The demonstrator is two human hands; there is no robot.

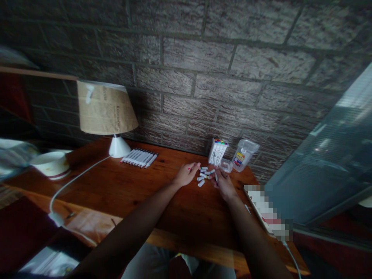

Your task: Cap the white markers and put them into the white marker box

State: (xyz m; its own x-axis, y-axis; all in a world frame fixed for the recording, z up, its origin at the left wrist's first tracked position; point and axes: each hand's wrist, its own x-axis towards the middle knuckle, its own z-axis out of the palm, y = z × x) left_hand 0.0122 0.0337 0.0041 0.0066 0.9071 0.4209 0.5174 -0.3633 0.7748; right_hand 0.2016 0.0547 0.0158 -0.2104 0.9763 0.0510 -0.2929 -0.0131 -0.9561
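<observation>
Forearms cross a bench. The right hand pinches what seems a pen beside loose caps; the left hand, opposite, curls, its hold unclear. Apparently handling pen parts; next calls for precise fingertips.

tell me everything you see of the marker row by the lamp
The marker row lies flat on the wooden table, beside the white base of the lamp. About ten slim white barrels, plastic by the look, sit side by side, dark toward their far ends; red shows at the left near end. Neither the left hand nor right hand touches them.
</observation>
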